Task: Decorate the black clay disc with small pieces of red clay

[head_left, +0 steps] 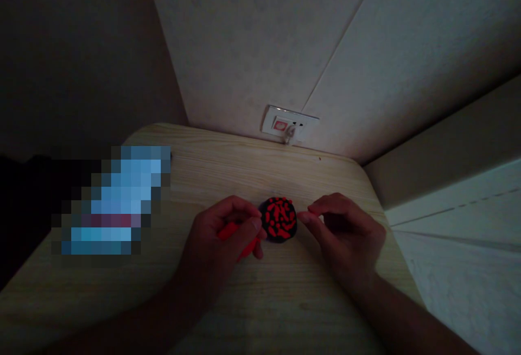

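A small round black piece [279, 219], its top dotted with many short red bits, is on the wooden table between my hands. My left hand [215, 235] sits against its left side, curled around a soft-looking bright red lump [228, 230] that looks like modelling clay. Thumb and fingertips of that hand meet beside the black piece's edge. On the other side, my right hand [344, 233] is closed in a pinch just right of the piece. Its fingertips look reddish, but whatever they hold is too small to make out.
The light wooden table [203, 165] has rounded back corners and meets the wall. A wall socket plate [290, 122] with a red-marked switch and a plug is just above its back edge. A lit, blurred-out screen [118, 197] lies at the left.
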